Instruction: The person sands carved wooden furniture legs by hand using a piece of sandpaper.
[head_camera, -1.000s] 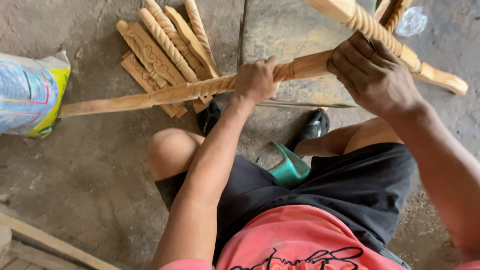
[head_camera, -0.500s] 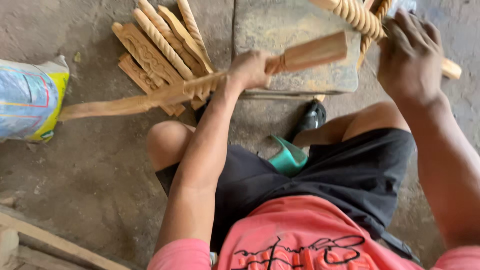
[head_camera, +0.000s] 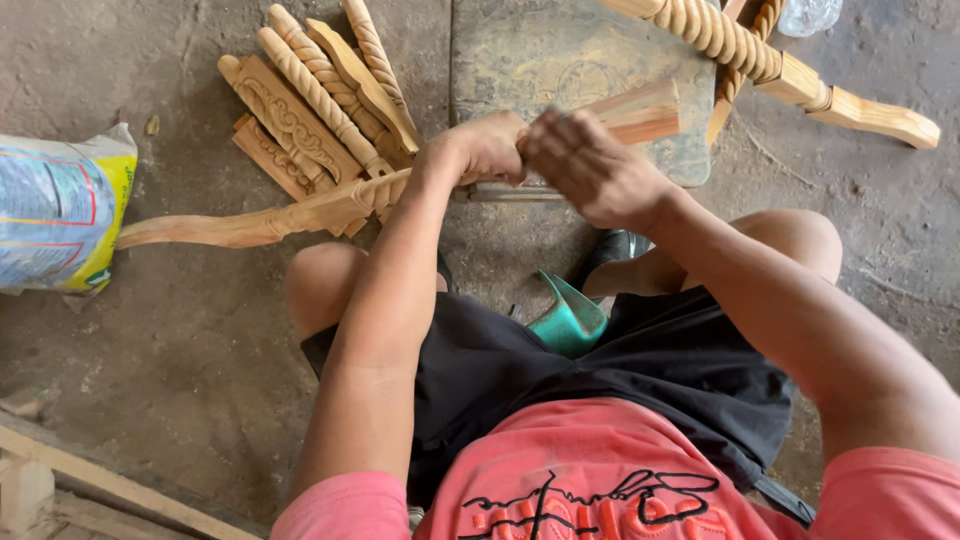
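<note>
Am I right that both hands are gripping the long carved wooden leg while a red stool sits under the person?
Not quite: the stool is green, as the head view shows. Both the left hand and the right hand are on the long carved wooden leg.

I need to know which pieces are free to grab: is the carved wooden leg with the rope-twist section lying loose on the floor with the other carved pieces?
No: the left hand grips the carved wooden leg and holds it across the stone slab, apart from the pile of carved pieces.

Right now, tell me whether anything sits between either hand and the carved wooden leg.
Nothing visible does. The left hand already grips the carved wooden leg, and the right hand lies on it beside the left, above the stone slab.
</note>
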